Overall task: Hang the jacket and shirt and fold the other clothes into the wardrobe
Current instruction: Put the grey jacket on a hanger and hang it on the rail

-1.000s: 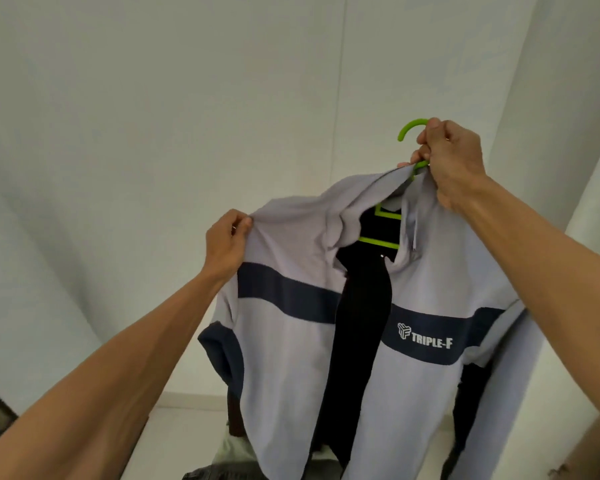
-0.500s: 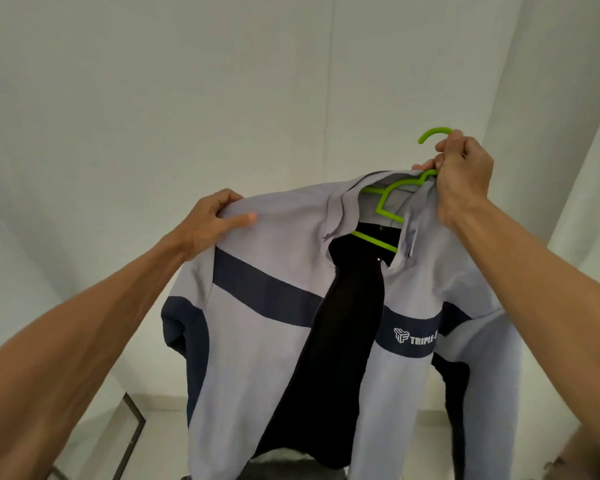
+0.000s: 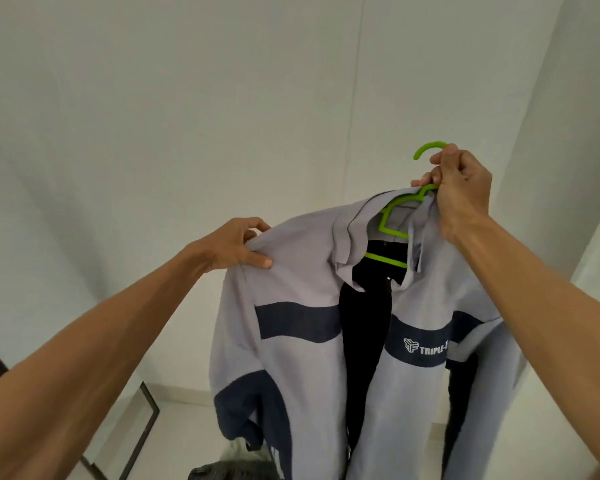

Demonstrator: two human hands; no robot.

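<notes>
The right hand [image 3: 459,188] grips the neck of the green hanger [image 3: 394,216], which carries the grey jacket [image 3: 302,341] in mid-air. The left hand [image 3: 234,245] pinches its shoulder. That shoulder may slide off the hanger if tugged unevenly.

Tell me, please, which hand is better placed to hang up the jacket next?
The right. The right hand grips the green hanger at the neck below its hook, carrying the grey jacket; the left hand only pinches the jacket's shoulder fabric.
</notes>
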